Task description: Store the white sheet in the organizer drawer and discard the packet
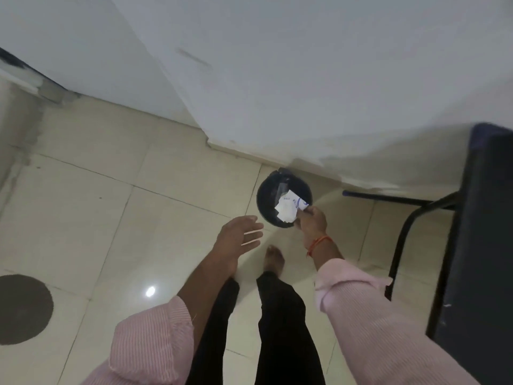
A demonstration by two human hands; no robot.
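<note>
Packet point(290, 208) sits pinched in the right hand point(312, 220), the fingers closed on its near edge, and it hangs directly over the open mouth of the bin point(268, 195). It is white, crumpled, with some blue print too blurred to read. The bin is dark and round and stands on the floor point(133, 218) at the foot of the wall point(277, 79), just beside the corner where the wall steps out. The left hand point(241, 232) is empty, its fingers spread and apart, held out above the floor short of the bin and touching nothing

As for progress, the discard looks nearly finished: the packet is above the bin but not yet let go, so release is what seems to remain of that part. Whether the packet touches the rim cannot be told from this angle. No white sheet and no organizer drawer appear in view, so whether the storing is done cannot be told from here; with only the packet in hand, it may well be done already

A dark table point(477, 232) with thin black legs stands to the right, its near corner well apart from the bin. The person stands barefoot, one foot point(274, 259) on the tiles near the bin
</note>
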